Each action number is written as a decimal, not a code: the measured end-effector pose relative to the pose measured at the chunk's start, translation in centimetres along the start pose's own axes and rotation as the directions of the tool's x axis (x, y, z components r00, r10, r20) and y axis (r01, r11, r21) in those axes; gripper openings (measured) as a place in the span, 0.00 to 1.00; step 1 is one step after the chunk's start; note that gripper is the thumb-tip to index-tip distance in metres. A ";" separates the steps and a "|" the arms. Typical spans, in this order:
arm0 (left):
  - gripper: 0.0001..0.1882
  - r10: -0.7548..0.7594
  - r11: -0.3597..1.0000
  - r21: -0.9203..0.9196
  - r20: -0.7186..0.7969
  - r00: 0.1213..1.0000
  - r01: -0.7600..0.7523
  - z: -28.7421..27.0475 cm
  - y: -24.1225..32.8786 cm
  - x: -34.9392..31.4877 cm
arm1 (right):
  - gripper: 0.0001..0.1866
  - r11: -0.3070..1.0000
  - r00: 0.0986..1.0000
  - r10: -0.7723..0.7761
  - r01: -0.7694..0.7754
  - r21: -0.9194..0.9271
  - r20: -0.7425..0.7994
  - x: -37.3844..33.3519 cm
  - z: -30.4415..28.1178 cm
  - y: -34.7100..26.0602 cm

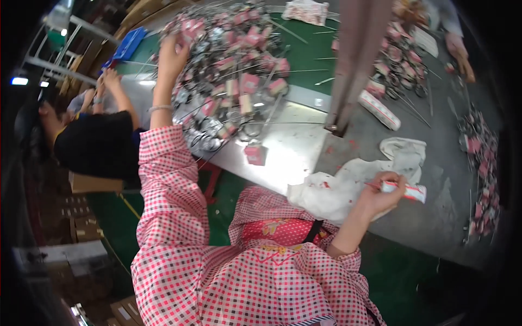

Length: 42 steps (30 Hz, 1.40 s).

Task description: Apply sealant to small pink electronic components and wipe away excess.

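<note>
Stretched out to the far left of the bench, my left hand is at the edge of a large pile of wired metal parts with pink-and-cream blocks. Its fingers curl together by a pink block; what they pinch is hidden. My right hand is closed around a white tube with red markings, and a thin red tip pokes out beside the fingers. Below that hand lies a crumpled white cloth with red stains. One loose pink-block part sits near the bench's front edge.
A metal post rises between the pile and a second pile. Near its foot lies a white-and-red packet. More parts line the right edge. Another person's hand is at upper right; a person in black works at left.
</note>
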State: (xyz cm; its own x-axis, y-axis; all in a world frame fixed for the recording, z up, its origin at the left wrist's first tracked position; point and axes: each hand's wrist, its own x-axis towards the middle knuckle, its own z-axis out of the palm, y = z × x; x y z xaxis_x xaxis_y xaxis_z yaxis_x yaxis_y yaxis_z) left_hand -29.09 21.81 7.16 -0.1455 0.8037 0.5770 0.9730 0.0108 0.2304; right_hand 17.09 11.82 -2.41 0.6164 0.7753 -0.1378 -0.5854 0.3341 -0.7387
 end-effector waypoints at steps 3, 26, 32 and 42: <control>0.15 -0.050 0.918 -0.393 0.005 0.999 0.048 4.3 3.2 0.0 | 0.10 0.995 0.999 0.010 -0.005 0.104 -0.047 0.3 0.0 0.0; 0.19 0.204 0.897 -0.437 0.537 0.819 0.064 22.6 21.1 6.9 | 0.08 0.974 0.984 0.152 -0.134 0.182 -0.089 1.0 0.3 -0.7; 0.17 0.615 0.785 -0.028 -0.087 0.783 -0.619 15.8 17.4 8.1 | 0.09 0.971 0.989 0.140 -0.128 0.200 -0.044 0.9 0.1 -0.7; 0.12 0.604 0.777 -0.024 -0.254 0.756 -0.629 15.1 11.6 7.7 | 0.12 0.979 0.991 0.121 -0.109 0.170 -0.060 0.9 0.0 -0.4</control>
State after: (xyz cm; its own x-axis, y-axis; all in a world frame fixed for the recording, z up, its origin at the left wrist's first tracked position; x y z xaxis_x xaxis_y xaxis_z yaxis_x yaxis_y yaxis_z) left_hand -16.19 37.09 2.40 0.4321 0.4627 0.7741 0.8433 -0.5115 -0.1650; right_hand 17.85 12.37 -2.28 0.5714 0.7766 -0.2653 -0.7301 0.3333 -0.5966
